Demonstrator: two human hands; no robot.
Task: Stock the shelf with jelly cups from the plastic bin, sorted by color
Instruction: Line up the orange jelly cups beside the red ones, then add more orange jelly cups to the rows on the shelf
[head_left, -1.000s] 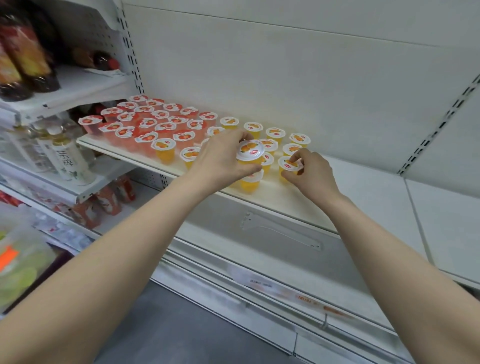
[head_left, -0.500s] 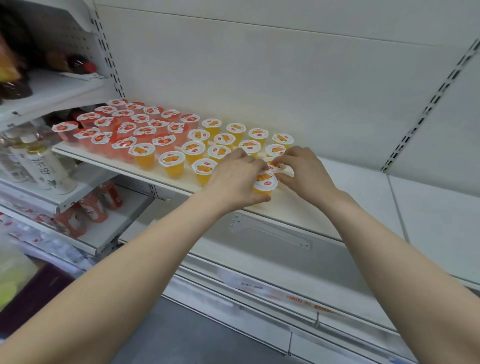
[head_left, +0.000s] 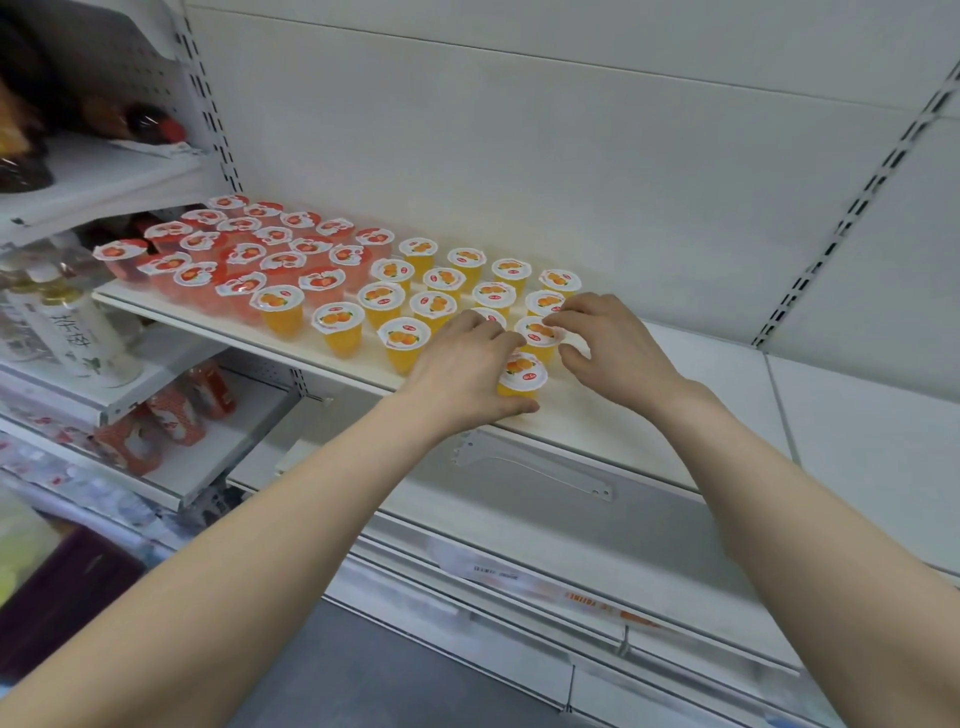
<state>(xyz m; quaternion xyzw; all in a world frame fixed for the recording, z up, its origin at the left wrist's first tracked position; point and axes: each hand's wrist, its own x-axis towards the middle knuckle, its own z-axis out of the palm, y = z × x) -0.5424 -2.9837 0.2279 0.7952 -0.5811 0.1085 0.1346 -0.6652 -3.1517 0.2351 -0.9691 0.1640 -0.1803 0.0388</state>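
Shelf: a cream shelf (head_left: 587, 417) carries all the cups; they fill its left and middle part, reaching back almost to the rear wall.
Red jelly cups: a block of red jelly cups (head_left: 244, 254) stands at the shelf's left end, several rows deep, lids up.
Orange jelly cups: the orange jelly cups (head_left: 441, 280) stand just beside the red block on its right, in staggered rows from the back to the front edge.
Front cup: the front orange cup (head_left: 522, 372) stands upright near the shelf's front edge, at the right end of the orange group.
Left hand: the left hand (head_left: 465, 366) has its grip round the front orange cup, thumb along the cup's near side and fingers curled over its left side.
Neighbour cup: the neighbour orange cup (head_left: 535, 332) stands just behind the front one, touching or nearly touching it.
Right hand: the right hand (head_left: 610, 348) has a narrow grip, curled fingertips pinching the right rim of the neighbour orange cup's lid.
Next bay, left: pale tea bottles (head_left: 78, 332) stand on a lower shelf, with red packs (head_left: 171, 415) on the shelf beneath.
Below: a price rail (head_left: 571, 592) runs along the front of the shelf underneath.
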